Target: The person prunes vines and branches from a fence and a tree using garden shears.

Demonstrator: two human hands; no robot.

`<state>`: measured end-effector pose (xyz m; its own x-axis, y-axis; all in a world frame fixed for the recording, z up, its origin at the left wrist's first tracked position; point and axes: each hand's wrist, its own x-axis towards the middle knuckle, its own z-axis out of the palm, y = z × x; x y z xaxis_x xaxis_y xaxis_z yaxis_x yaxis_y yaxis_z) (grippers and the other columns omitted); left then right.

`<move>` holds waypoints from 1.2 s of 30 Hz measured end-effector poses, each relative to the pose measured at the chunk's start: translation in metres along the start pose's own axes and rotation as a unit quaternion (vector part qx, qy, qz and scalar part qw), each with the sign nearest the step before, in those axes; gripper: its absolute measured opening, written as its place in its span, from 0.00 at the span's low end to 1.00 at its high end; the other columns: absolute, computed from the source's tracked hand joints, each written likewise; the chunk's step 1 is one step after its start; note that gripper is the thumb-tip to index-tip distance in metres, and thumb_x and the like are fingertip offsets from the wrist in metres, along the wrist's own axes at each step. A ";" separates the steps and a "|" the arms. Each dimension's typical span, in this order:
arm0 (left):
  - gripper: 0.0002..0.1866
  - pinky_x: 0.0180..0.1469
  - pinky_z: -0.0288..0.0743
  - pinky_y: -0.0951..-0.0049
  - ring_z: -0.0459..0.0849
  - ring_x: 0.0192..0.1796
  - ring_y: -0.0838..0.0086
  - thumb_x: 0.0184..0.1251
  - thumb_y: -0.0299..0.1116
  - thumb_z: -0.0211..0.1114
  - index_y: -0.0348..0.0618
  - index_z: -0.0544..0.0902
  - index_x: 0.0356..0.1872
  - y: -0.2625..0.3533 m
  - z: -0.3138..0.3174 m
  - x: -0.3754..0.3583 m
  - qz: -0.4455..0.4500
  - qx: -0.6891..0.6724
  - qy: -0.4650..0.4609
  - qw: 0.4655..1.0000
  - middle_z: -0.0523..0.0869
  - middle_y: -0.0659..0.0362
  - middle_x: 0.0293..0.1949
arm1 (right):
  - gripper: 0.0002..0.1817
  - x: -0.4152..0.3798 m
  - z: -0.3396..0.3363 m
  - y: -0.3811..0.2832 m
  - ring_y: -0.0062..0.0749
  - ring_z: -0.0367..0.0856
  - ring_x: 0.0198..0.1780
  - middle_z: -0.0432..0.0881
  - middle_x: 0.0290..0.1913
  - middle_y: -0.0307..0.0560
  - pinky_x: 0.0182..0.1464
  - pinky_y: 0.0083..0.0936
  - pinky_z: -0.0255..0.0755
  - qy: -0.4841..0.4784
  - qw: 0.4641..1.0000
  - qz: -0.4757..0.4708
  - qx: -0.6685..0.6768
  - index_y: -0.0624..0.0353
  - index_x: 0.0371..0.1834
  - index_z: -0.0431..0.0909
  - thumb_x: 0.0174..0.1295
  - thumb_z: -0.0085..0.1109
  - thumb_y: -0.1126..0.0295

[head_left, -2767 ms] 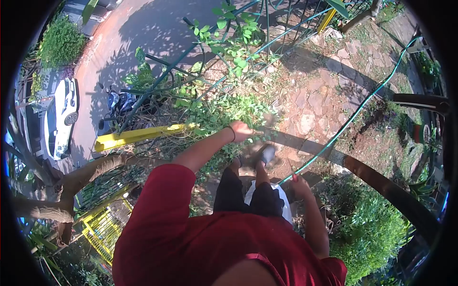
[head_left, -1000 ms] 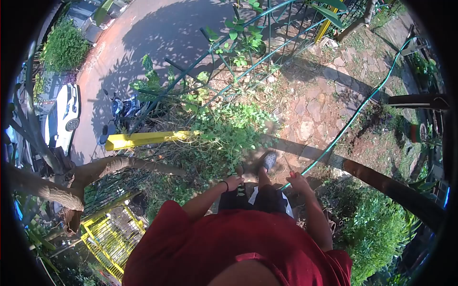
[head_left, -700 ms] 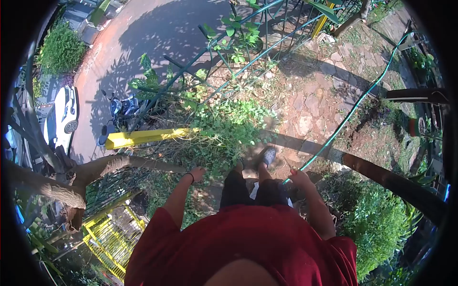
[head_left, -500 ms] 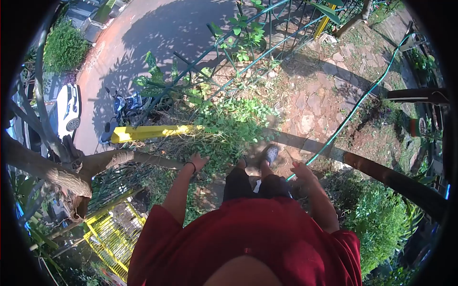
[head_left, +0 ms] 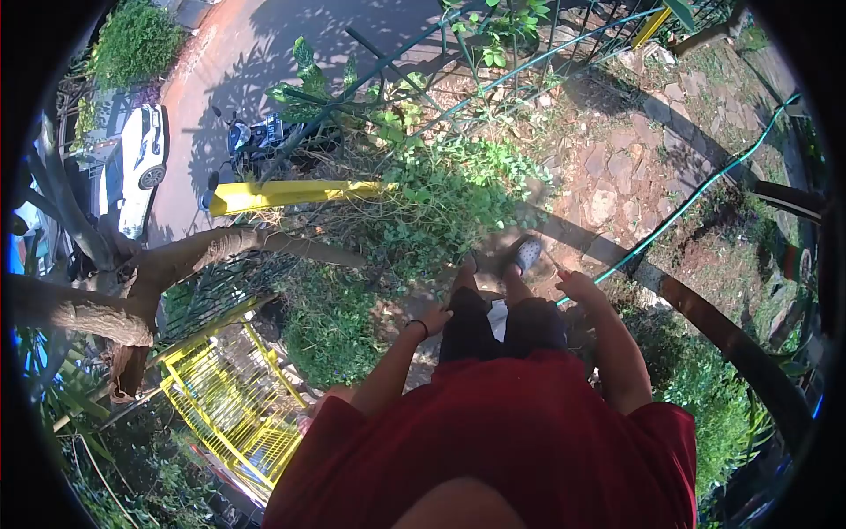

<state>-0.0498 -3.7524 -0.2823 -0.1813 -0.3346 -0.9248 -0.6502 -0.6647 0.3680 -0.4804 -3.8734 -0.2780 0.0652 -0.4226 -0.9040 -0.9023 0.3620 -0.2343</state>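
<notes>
My left hand point(head_left: 432, 319), with a dark band at its wrist, hangs beside my dark shorts point(head_left: 467, 326). Its fingers look loosely apart, with nothing visible in them. On the other side, my right hand point(head_left: 577, 286) is closed in front of my right thigh. A thin, stick-like thing point(head_left: 552, 262) juts forward from it; its kind is too small to make out. The green hose point(head_left: 656, 234) passes just beyond this hand. Ahead of my feet, a grey spotted clog point(head_left: 528, 254) stands beside leafy green plants point(head_left: 458, 189).
A tree trunk point(head_left: 79, 309) and branch reach in from the left, above a yellow slatted rack point(head_left: 229, 388). A yellow beam point(head_left: 295, 196) and green metal fence point(head_left: 493, 88) edge the plants. Beyond are a motorcycle point(head_left: 256, 137) and white car point(head_left: 141, 167). Paving stones point(head_left: 617, 167) lie ahead right.
My left hand has drawn back from the plants and branch to beside my thigh. My right hand stays closed near the hose. The view has shifted slightly, showing more of the yellow rack.
</notes>
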 end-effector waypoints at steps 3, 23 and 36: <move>0.36 0.57 0.73 0.65 0.76 0.57 0.62 0.65 0.49 0.61 0.44 0.64 0.70 -0.026 -0.024 0.001 -0.023 -0.023 -0.021 0.999 0.72 0.50 0.62 | 0.29 -0.003 -0.026 -0.019 0.51 0.79 0.56 0.82 0.51 0.58 0.57 0.39 0.72 -0.023 0.999 0.030 0.000 0.61 0.51 0.78 0.52 0.61 0.49; 0.20 0.42 0.73 0.67 0.78 0.36 0.72 0.74 0.47 0.55 0.41 0.76 0.54 0.053 -0.314 0.193 0.151 -0.556 0.419 0.702 0.78 0.60 0.39 | 0.32 0.086 0.104 -0.048 0.62 0.76 0.56 0.79 0.50 0.69 0.58 0.46 0.70 -0.081 0.995 0.049 -0.010 0.68 0.53 0.72 0.55 0.60 0.50; 0.18 0.39 0.75 0.51 0.83 0.37 0.46 0.76 0.42 0.45 0.41 0.80 0.45 -0.113 -0.047 0.075 -0.045 0.097 0.212 0.971 0.84 0.44 0.30 | 0.25 0.132 0.096 -0.167 0.53 0.82 0.47 0.82 0.41 0.62 0.48 0.42 0.72 -0.057 0.996 -0.060 0.020 0.66 0.47 0.75 0.59 0.61 0.54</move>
<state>0.0451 -3.7335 -0.3883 0.1760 -0.5532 -0.8143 -0.7841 -0.5789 0.2238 -0.2803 -3.9095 -0.3930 0.2215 -0.3686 -0.9028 -0.8679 0.3475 -0.3549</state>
